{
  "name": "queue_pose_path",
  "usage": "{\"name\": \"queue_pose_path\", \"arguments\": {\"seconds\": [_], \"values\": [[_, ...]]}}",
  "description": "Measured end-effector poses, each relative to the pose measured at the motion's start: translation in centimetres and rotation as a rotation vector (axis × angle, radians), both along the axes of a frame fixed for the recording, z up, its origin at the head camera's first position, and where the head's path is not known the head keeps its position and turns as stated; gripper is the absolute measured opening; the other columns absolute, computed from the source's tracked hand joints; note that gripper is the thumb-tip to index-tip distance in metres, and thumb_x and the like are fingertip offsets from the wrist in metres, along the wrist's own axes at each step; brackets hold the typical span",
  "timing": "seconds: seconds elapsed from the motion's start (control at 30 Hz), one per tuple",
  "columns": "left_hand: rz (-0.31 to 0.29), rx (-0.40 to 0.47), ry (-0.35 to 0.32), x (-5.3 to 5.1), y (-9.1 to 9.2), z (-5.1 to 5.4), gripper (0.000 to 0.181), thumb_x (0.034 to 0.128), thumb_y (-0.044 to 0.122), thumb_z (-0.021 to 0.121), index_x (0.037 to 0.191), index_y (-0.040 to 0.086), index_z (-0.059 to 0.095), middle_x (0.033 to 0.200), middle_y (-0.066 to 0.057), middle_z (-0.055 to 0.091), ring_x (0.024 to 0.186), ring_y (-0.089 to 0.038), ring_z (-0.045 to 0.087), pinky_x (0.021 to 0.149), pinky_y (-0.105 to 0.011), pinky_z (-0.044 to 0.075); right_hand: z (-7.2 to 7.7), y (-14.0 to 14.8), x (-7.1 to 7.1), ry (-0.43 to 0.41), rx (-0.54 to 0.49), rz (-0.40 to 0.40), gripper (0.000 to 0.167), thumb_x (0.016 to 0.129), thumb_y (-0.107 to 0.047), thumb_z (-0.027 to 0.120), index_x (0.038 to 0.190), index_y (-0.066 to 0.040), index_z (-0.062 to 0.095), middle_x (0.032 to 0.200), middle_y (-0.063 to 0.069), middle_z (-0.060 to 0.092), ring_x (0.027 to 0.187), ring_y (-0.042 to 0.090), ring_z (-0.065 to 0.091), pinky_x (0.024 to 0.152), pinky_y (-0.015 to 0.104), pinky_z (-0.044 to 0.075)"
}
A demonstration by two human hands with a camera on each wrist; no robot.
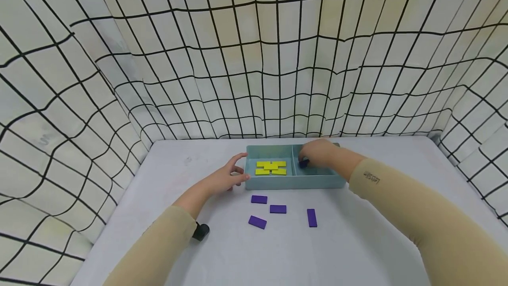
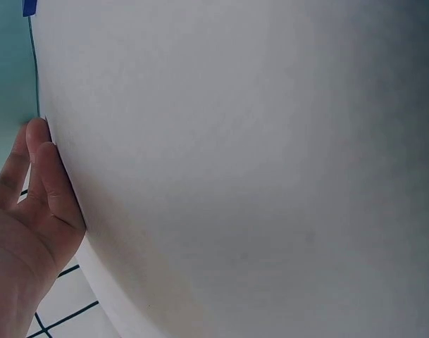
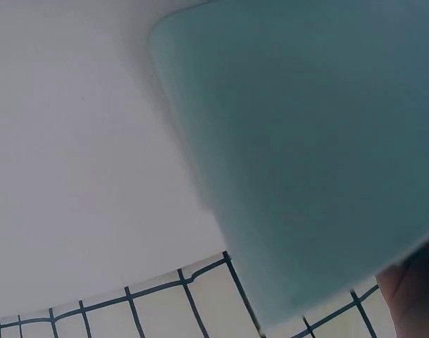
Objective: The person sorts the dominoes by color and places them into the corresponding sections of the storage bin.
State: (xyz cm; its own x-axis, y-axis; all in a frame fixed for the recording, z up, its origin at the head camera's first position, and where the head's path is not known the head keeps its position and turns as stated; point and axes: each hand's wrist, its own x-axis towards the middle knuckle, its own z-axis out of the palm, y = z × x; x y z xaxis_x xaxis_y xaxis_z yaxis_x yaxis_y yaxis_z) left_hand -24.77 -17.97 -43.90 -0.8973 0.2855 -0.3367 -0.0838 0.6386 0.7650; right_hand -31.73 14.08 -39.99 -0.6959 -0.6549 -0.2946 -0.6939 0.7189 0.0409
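Observation:
A light teal box point(image 1: 295, 182) with two compartments lies on the table. My left hand point(image 1: 222, 179) is at its left end, with index finger and thumb spread along the end wall; the left wrist view also shows this hand point(image 2: 31, 218) beside the teal wall. Yellow tiles point(image 1: 271, 167) lie in the left compartment, some overlapping. My right hand point(image 1: 319, 153) reaches into the right compartment and pinches a dark purple tile point(image 1: 304, 163) near the divider. In the right wrist view the box wall point(image 3: 306, 155) covers most of that hand.
In front of the box several purple tiles lie loose on the white table point(image 1: 254, 259), one of them a tile point(image 1: 311, 218) turned lengthwise. A black wrist device point(image 1: 201, 231) shows by the left sleeve. Black grid netting point(image 1: 278, 56) over pale walls surrounds the table's back and sides.

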Motion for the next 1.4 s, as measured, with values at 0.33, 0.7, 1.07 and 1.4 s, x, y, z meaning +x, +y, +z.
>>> {"name": "queue_pose_path", "arguments": {"seconds": [0.33,0.7,1.07,1.4], "values": [[0.000,0.002,0.002,0.1,-0.1,0.0,0.077,0.0954,0.042,0.064,0.154,0.046,0.014,0.141,-0.011,0.050,0.104,-0.023,0.060,0.086,-0.041,0.051,-0.5,-0.5,-0.1,0.008,0.019,0.017,0.028,0.093,-0.018,0.070,0.121,-0.017,0.071,0.115,0.002,0.069,0.109,0.022,0.064,0.096,0.041,0.050],[-0.010,-0.003,-0.002,0.1,0.1,0.2,0.076,0.0965,0.041,0.063,0.154,0.046,0.013,0.142,-0.013,0.048,0.106,-0.025,0.060,0.088,-0.043,0.051,-0.7,-0.3,-0.2,0.040,0.017,0.005,0.025,0.092,-0.019,0.072,0.117,-0.018,0.072,0.106,0.000,0.070,0.099,0.019,0.065,0.091,0.040,0.052],[-0.003,-0.011,0.005,0.1,0.0,0.1,0.076,0.0955,0.043,0.064,0.154,0.047,0.014,0.142,-0.012,0.049,0.106,-0.025,0.061,0.089,-0.043,0.051,0.6,0.0,0.9,0.047,-0.039,-0.035,0.029,0.090,-0.025,0.074,0.118,-0.018,0.072,0.112,-0.001,0.070,0.107,0.019,0.064,0.092,0.041,0.051],[-0.001,-0.011,0.010,0.2,0.0,0.1,0.076,0.0961,0.042,0.063,0.154,0.046,0.014,0.142,-0.012,0.049,0.105,-0.024,0.061,0.087,-0.041,0.052,2.5,1.0,2.0,0.010,-0.204,-0.097,0.030,0.092,-0.023,0.072,0.121,-0.019,0.071,0.113,0.000,0.067,0.107,0.020,0.062,0.091,0.042,0.051]]}}
